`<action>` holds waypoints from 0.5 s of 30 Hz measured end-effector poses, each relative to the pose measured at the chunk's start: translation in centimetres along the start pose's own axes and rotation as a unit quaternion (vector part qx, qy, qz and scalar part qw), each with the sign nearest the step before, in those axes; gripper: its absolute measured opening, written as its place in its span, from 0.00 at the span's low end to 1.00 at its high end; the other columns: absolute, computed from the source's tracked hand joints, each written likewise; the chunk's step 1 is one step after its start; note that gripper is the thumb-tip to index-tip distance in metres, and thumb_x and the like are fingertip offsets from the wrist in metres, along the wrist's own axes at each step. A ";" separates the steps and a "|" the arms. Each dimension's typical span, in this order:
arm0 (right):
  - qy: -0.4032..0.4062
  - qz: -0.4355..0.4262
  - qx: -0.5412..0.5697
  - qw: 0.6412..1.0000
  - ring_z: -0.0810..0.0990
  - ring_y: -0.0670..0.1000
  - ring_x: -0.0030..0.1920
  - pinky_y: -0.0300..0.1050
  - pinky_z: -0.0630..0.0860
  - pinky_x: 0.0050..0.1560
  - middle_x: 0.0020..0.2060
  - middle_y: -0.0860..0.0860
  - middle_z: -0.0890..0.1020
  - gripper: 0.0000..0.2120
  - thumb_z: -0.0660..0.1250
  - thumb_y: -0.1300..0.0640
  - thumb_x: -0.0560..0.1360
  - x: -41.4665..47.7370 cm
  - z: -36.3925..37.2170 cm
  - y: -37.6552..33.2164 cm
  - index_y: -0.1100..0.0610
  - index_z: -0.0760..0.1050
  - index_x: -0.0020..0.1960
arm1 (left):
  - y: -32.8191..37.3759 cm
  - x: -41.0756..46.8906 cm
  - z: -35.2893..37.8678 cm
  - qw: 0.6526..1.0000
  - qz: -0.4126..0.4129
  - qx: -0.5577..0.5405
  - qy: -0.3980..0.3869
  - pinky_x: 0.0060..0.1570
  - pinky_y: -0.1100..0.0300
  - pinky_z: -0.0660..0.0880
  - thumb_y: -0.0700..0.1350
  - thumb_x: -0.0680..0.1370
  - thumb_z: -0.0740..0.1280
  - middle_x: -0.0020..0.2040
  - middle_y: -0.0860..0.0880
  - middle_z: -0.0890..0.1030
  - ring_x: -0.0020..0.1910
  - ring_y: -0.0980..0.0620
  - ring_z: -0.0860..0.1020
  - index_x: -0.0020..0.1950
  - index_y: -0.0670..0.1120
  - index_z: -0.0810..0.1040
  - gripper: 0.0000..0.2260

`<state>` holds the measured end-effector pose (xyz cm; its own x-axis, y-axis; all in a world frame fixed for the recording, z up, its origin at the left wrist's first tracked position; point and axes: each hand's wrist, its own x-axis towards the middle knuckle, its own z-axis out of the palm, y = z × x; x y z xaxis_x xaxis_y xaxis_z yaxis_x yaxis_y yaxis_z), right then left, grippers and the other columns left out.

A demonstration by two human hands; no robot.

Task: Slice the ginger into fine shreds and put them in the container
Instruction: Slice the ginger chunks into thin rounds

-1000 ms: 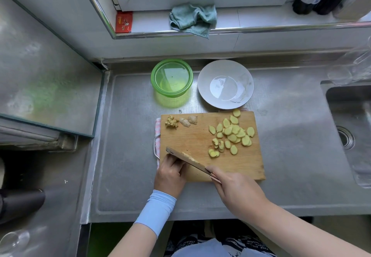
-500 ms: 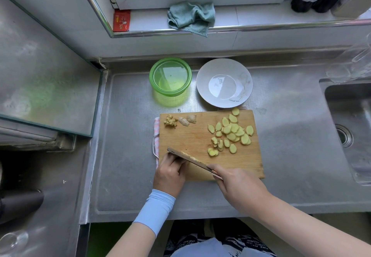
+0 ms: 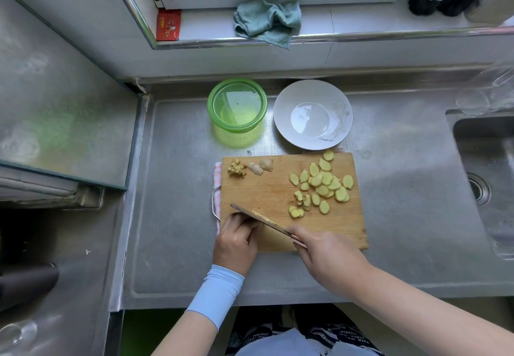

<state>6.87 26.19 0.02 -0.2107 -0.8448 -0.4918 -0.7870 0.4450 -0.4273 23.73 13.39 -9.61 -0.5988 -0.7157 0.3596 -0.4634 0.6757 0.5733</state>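
Obs: right hand (image 3: 328,255), fingers wrapped round the handle of the flat steel knife (image 3: 261,219). Left hand (image 3: 236,241), fingers curled against the blade, contents hidden. Beyond the right fingers lie pale yellow ginger slices (image 3: 322,183); the round green plastic container (image 3: 237,105) sits well beyond the left. Risk: if the piece slips, the blade nicks the knuckles.

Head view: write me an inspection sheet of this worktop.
Surface: steel counter with a wooden board on it.
Job's things: ginger slices on the board's right, not yet shredded; knife; green container behind the board.
Clutter: ginger scraps at the board's far left; white bowl.
Hands: right hand grips the knife; left hand is curled beside the blade, what it holds is hidden.
Cables: nothing seen.
Surroundings: sink at right; rag and red packet on the sill.
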 end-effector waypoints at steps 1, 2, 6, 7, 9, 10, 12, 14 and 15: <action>-0.003 0.001 0.004 1.000 0.73 0.51 0.34 0.48 0.71 0.33 0.38 0.44 0.77 0.14 0.53 0.47 0.84 0.2 0.1 -0.1 0.39 0.63 0.70 | 0.0 0.0 0.0 1.000 -0.002 -0.004 0.001 0.45 0.56 0.77 0.40 0.75 0.68 0.43 0.45 0.82 0.46 0.47 0.77 0.43 0.42 0.85 0.06; -0.007 0.001 0.009 1.000 0.74 0.52 0.34 0.50 0.73 0.33 0.37 0.45 0.78 0.13 0.53 0.48 0.84 0.5 0.1 -0.3 0.40 0.63 0.68 | 0.0 0.0 0.0 1.000 -0.007 -0.007 0.001 0.45 0.56 0.77 0.39 0.75 0.68 0.43 0.46 0.82 0.45 0.48 0.77 0.43 0.42 0.85 0.06; -0.009 -0.001 0.017 1.000 0.78 0.60 0.37 0.54 0.76 0.35 0.39 0.55 0.80 0.11 0.55 0.50 0.83 2.7 0.4 -0.8 0.46 0.67 0.65 | 0.0 -0.1 -0.1 0.999 -0.021 -0.014 -0.024 0.43 0.53 0.77 0.32 0.71 0.73 0.42 0.48 0.81 0.42 0.47 0.78 0.43 0.43 0.85 0.07; -0.008 -0.003 0.017 1.000 0.78 0.60 0.37 0.54 0.76 0.35 0.39 0.55 0.80 0.11 0.55 0.50 0.83 2.9 0.5 -0.9 0.47 0.67 0.64 | 0.0 0.0 -0.1 0.999 -0.023 -0.014 -0.027 0.43 0.53 0.77 0.31 0.71 0.74 0.42 0.49 0.81 0.42 0.47 0.78 0.43 0.43 0.85 0.08; -0.002 -0.008 0.022 1.000 0.78 0.60 0.37 0.54 0.76 0.36 0.39 0.55 0.80 0.10 0.56 0.50 0.83 3.0 0.5 -1.1 0.48 0.68 0.63 | 0.0 0.0 -0.2 0.999 -0.024 -0.013 -0.025 0.44 0.54 0.77 0.31 0.71 0.74 0.43 0.49 0.81 0.43 0.47 0.79 0.43 0.43 0.85 0.08; 0.004 -0.009 0.020 1.000 0.78 0.60 0.37 0.54 0.76 0.35 0.39 0.55 0.81 0.10 0.56 0.50 0.83 2.9 0.6 -1.0 0.47 0.68 0.63 | 0.1 0.0 -0.3 0.999 -0.022 -0.013 -0.023 0.44 0.54 0.77 0.32 0.72 0.73 0.42 0.49 0.81 0.43 0.47 0.79 0.43 0.43 0.85 0.07; 0.017 -0.008 0.019 1.000 0.78 0.60 0.37 0.53 0.75 0.35 0.39 0.54 0.81 0.11 0.56 0.50 0.83 2.7 0.8 -1.1 0.46 0.68 0.64 | 0.1 0.0 -0.2 1.000 -0.018 -0.009 -0.023 0.45 0.55 0.76 0.34 0.73 0.72 0.42 0.49 0.81 0.42 0.47 0.78 0.44 0.44 0.85 0.06; 0.028 -0.013 0.026 0.999 0.78 0.59 0.37 0.52 0.75 0.34 0.39 0.53 0.82 0.12 0.55 0.50 0.83 2.4 0.9 -1.2 0.45 0.67 0.65 | 0.0 0.0 -0.1 1.000 -0.015 -0.005 -0.018 0.45 0.55 0.76 0.35 0.73 0.71 0.42 0.48 0.81 0.42 0.47 0.78 0.44 0.44 0.85 0.05; 0.032 -0.016 0.029 0.999 0.78 0.59 0.37 0.52 0.75 0.34 0.40 0.53 0.82 0.12 0.55 0.50 0.83 2.1 1.0 -1.2 0.44 0.66 0.66 | 0.0 -0.1 -0.1 1.000 -0.012 -0.004 -0.014 0.45 0.56 0.76 0.37 0.74 0.70 0.42 0.47 0.81 0.42 0.47 0.78 0.44 0.43 0.85 0.05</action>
<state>7.92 24.17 -1.23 -0.2238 -0.8759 -0.4275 -0.7594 0.4317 -0.4869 23.83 13.44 -9.60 -0.6058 -0.7266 0.3242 -0.4727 0.6564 0.5879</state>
